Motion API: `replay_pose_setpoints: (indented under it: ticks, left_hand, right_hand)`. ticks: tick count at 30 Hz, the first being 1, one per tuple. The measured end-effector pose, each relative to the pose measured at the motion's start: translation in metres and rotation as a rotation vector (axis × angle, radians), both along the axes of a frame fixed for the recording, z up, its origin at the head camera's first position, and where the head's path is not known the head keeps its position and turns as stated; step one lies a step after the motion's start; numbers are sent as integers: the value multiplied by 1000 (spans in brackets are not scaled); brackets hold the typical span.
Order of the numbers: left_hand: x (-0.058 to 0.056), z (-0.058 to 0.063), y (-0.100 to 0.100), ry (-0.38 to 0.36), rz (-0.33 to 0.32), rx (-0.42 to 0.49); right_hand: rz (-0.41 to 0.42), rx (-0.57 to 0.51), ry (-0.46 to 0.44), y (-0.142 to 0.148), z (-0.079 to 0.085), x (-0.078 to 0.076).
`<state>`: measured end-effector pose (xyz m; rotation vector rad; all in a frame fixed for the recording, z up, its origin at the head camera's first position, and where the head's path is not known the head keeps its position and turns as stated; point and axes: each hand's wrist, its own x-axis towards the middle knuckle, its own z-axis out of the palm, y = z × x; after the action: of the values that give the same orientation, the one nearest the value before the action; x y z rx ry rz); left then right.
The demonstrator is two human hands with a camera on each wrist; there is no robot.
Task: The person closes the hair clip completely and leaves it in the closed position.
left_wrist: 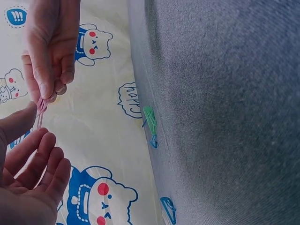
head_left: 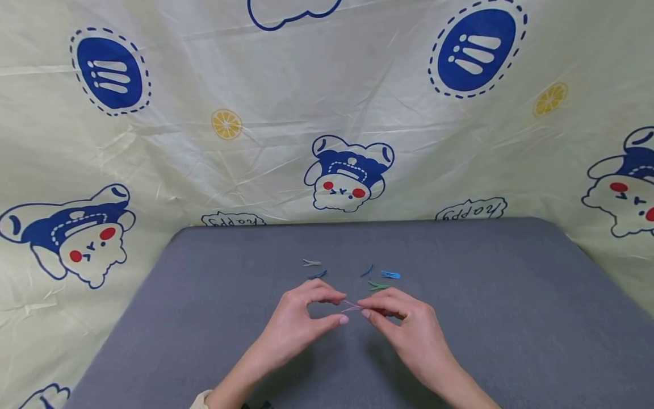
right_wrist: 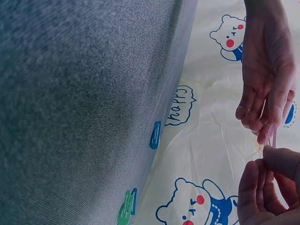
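My right hand (head_left: 409, 324) pinches one end of a thin pink hair clip (head_left: 352, 308) between thumb and fingertips, above the grey table (head_left: 179, 341). From the left, my left hand (head_left: 304, 315) faces it, thumb and index finger parted around the clip's spread prongs. Its index fingertip is right at one prong, and a gap shows between thumb and index finger. Up close in the left wrist view, the pink clip (left_wrist: 41, 112) spans the short space between both hands. The right wrist view shows the clip (right_wrist: 270, 136) rising from my right fingertips.
Beyond my hands lie a green clip (head_left: 378, 286), a bright blue clip (head_left: 390, 275), two darker blue clips, one left (head_left: 318, 275) and one right (head_left: 367, 271), and a whitish clip (head_left: 311, 263). A patterned curtain (head_left: 276, 170) hangs behind the table.
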<state>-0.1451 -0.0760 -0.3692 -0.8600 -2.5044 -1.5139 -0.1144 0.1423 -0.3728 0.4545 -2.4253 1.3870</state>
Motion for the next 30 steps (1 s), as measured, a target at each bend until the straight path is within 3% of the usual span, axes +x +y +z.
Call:
replay_pose_setpoints:
  ticks: [8,19,25,30]
  left_hand:
    - [1,-1,2,35,-8,64]
    - [3,-3,6,-32,-14,178]
    - [2,-7,7,-88,-45,270]
    - [2,-7,8,-122,-69,329]
  right_hand:
    - [20,-42,4,-2,1,1]
    - [133,-340,-148,2,-5,-4]
    - [155,-374,-215,4,-10,-8]
    - [188,-362,-221,5,-11,-9]
